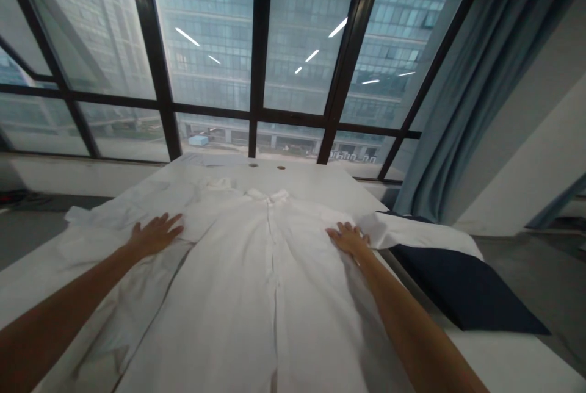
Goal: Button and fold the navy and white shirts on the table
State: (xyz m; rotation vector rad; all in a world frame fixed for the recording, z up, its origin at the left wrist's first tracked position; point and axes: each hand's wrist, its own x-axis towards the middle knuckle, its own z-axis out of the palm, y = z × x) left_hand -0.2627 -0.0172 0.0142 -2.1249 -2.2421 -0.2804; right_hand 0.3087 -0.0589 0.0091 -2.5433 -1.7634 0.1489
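Observation:
A white button-front shirt or coat (238,295) lies spread over the table, its collar toward the window and its front placket running down the middle. My left hand (158,235) rests flat with fingers apart on the white cloth near the garment's left shoulder. On the other side, my right hand (348,238) lies on the garment near its right shoulder, palm down with fingers spread. The right sleeve (425,234) stretches outward past that hand, over a dark blue item. More white fabric (110,228) lies rumpled beneath and beyond my left hand.
The white table (320,179) reaches to the window, with two small round holes or discs (281,168) near its far edge. A dark navy folded cloth or flat item (467,289) lies at the right. A blue curtain (471,106) hangs beside the dark window frame (260,45).

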